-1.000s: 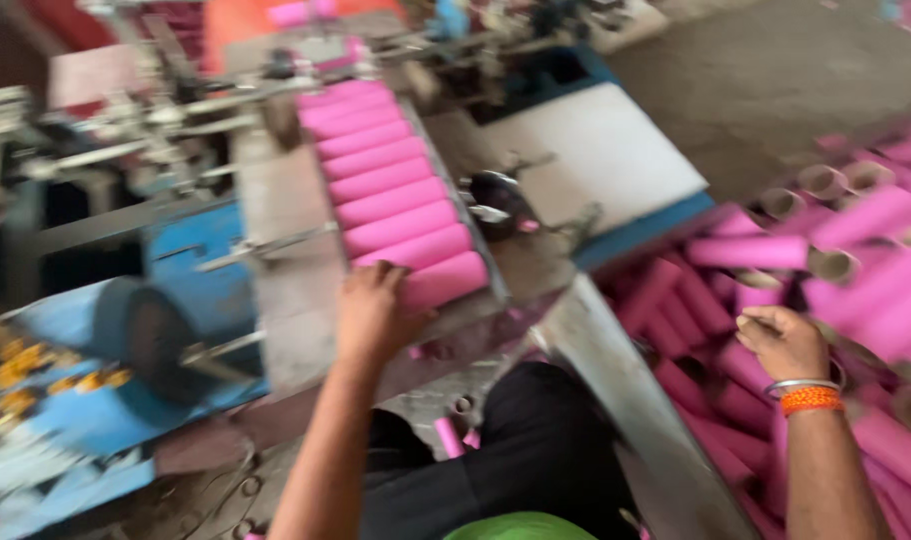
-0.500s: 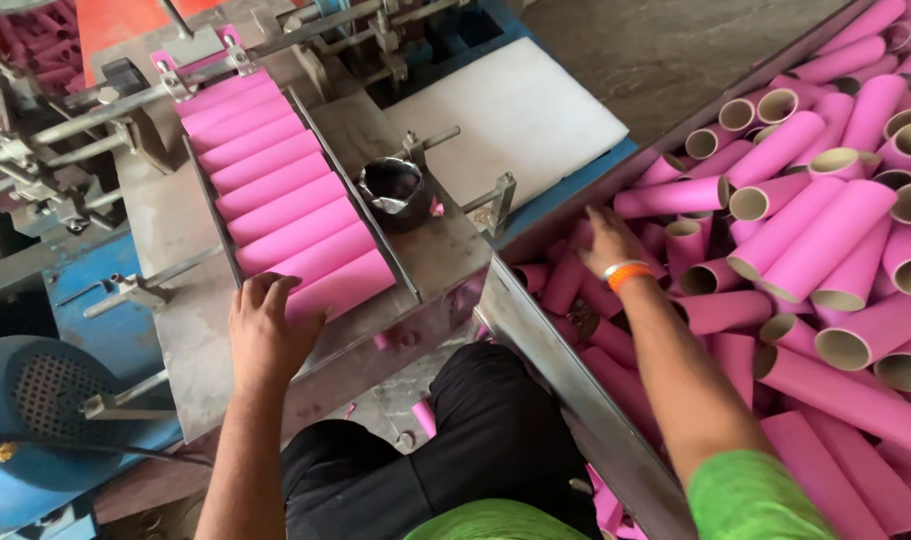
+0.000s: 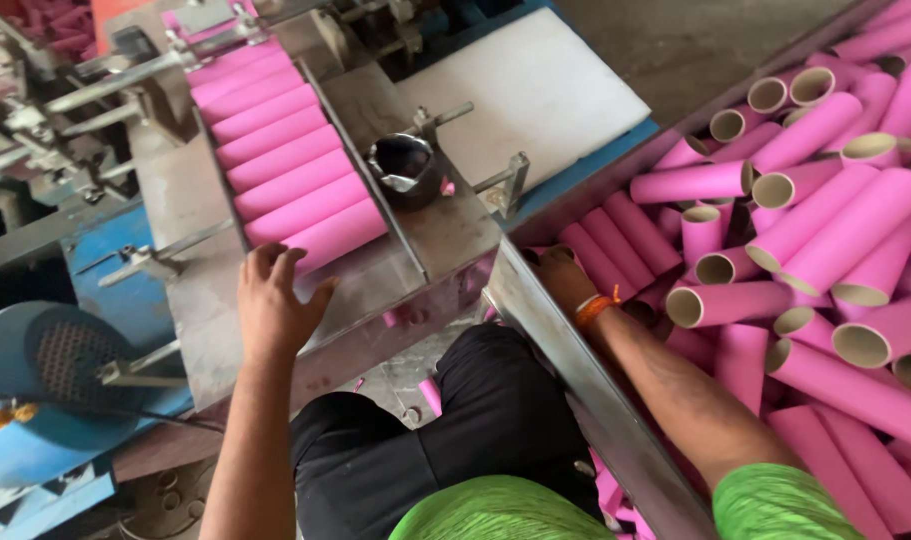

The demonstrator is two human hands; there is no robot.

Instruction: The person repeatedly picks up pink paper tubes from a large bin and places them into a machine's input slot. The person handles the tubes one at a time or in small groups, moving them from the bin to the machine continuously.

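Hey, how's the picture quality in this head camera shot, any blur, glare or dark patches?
Head view: mostly sharp under soft, even light; the row of pink cardboard tubes on the metal feed tray and the loose pile of pink tubes in the bin read clearly. The left hand is slightly soft. The right hand sits in shadow behind the bin's metal edge. The white board is bright, without harsh glare.

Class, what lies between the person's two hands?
In the head view, a slanted metal bin wall lies between the left hand and right hand.

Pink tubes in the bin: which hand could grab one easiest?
Probably the right hand: it already reaches into the bin among the loose pink tubes. The left hand rests on the machine tray.
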